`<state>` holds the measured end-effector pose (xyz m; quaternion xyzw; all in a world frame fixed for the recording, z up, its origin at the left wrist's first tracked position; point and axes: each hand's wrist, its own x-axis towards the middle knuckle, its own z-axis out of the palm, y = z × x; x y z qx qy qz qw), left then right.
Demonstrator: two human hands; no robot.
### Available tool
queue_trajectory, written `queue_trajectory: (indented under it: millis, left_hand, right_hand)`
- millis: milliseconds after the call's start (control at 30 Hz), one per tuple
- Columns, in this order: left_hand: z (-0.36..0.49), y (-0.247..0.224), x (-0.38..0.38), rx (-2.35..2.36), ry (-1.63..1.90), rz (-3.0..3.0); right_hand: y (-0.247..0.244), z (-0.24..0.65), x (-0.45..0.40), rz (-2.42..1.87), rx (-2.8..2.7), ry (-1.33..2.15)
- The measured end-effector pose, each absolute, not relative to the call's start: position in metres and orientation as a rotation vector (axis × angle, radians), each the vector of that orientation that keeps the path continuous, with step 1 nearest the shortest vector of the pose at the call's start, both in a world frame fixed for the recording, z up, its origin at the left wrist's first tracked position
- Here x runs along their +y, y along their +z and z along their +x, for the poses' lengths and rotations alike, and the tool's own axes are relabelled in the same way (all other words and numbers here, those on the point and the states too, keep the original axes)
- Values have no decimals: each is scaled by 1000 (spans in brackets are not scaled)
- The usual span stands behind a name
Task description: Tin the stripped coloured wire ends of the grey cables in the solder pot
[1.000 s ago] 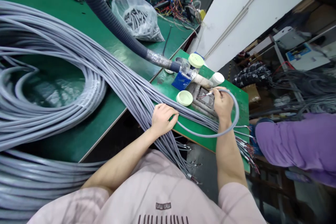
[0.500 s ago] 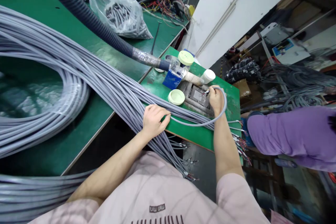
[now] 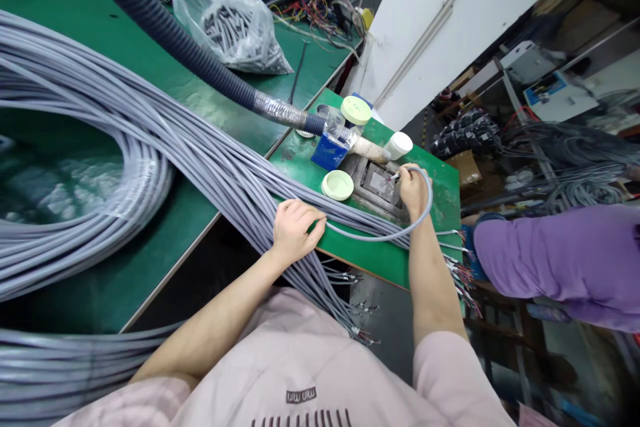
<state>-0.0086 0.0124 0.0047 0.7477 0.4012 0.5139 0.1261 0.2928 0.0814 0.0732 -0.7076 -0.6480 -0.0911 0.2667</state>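
Observation:
One grey cable [image 3: 370, 238] runs in a loop between my two hands. My right hand [image 3: 414, 192] pinches it near its stripped end, whose thin wires [image 3: 389, 179] point left over a small solder pot [image 3: 379, 180] with a flat grey surface. Farther back along the same cable, my left hand [image 3: 296, 230] is closed on it, beside the thick bundle of grey cables [image 3: 240, 173]. Above the pot ends a pale nozzle [image 3: 373, 151] fixed to a ribbed dark hose [image 3: 200, 60]. A pale green open tub [image 3: 337, 185] stands left of the pot.
A white jar [image 3: 399, 145] and a round yellow-green lid [image 3: 356, 110] stand behind the pot, near a blue box [image 3: 329, 152]. A plastic bag of short grey pieces [image 3: 233, 30] lies on the far green table. At right is a person in purple [image 3: 555, 260].
The view has shifted very slightly. Both hands keep their hold on the cable, and the wire ends stay over the pot.

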Motion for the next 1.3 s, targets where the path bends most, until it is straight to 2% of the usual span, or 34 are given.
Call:
queue_trajectory:
  millis: [233, 333, 467, 700, 1300]
  left_hand:
    - [-7, 11, 10, 1168, 1481, 1987]
    - [0, 28, -10, 985, 1478, 1761]
    - [11, 51, -40, 647, 1157, 1523]
    - [12, 53, -41, 643, 835, 1001]
    - [5, 65, -45, 545, 729, 1009]
  right_hand:
    - [114, 240, -2, -1601, -1650, -284]
    - [116, 214, -36, -1463, -1729, -271]
    - [108, 190, -64, -1343, -2008, -306]
    - [95, 163, -98, -1126, -2339, -382]
    - [72, 150, -122, -1082, -2275, -335]
